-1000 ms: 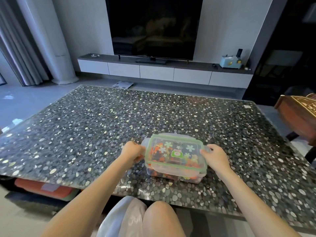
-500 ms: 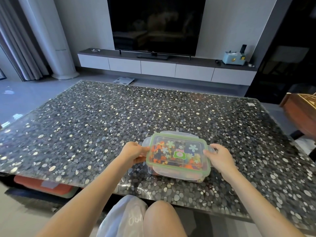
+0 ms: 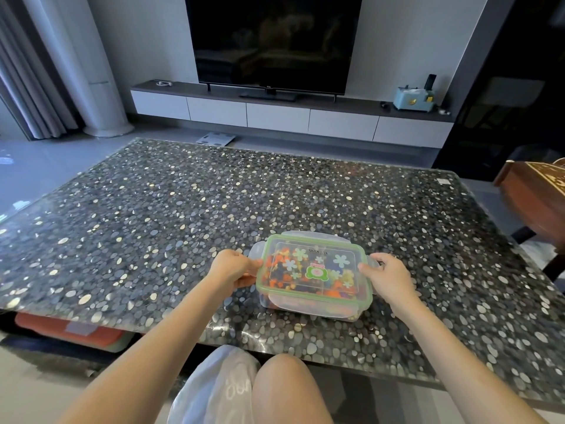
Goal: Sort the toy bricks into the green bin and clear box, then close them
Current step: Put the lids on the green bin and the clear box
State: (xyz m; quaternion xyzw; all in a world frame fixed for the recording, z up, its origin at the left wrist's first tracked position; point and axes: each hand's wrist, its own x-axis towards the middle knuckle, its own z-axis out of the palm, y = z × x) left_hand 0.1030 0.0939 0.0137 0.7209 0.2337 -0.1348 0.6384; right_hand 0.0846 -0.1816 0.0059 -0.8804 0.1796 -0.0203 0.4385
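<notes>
Head view — pebble-patterned table [image 3: 214,209], clear box [image 3: 312,276] near edge — television [image 3: 272,41] beyond.

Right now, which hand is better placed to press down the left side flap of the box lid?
Left. The left hand already sits at that flap on the box; the right hand holds the opposite end.

Brightness: moderate indoor daylight, walls evenly lit.
Source: apparently the left, where the floor [image 3: 27,166] shows pale bright patches.
Glare: many small glints across the pebble-patterned table [image 3: 214,209]; soft sheen on the clear box lid [image 3: 312,267].
Reflection: dim room shapes in the dark television [image 3: 272,41].
Shadows: soft and faint.
Distortion: wide-angle bending of the curtains [image 3: 27,71] and table edges.
Sharpness: centre crisp, near forearms slightly soft.
</notes>
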